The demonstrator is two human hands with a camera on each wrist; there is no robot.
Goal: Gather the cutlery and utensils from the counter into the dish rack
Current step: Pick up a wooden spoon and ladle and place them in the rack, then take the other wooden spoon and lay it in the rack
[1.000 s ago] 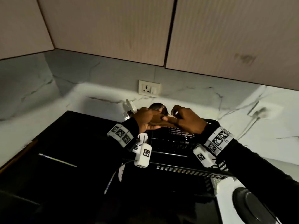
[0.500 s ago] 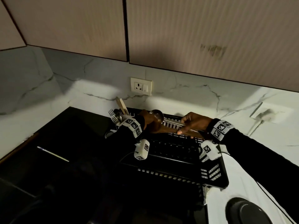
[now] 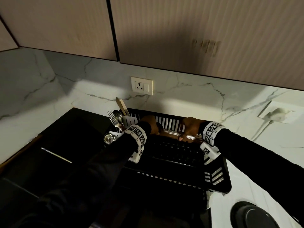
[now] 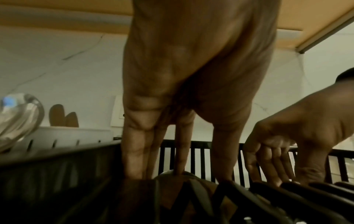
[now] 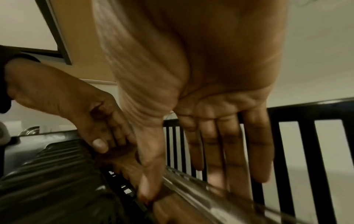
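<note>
A caddy (image 3: 130, 120) at the rack's (image 3: 218, 176) left corner holds forks (image 3: 112, 116), spoons and wooden spatulas (image 3: 122, 105). The left hand (image 3: 150, 124), fingers straight, presses down on a wooden utensil (image 5: 122, 160) and a steel one (image 5: 191, 186) lying along the rack's back. The right hand (image 3: 190, 127) rests extended fingers on the same pair, gripping nothing.

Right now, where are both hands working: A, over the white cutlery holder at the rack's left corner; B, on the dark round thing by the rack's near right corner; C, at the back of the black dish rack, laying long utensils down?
C: the left hand and right hand reach down by the dish rack's slatted back wall onto a long metal utensil and wooden pieces lying there.
</note>
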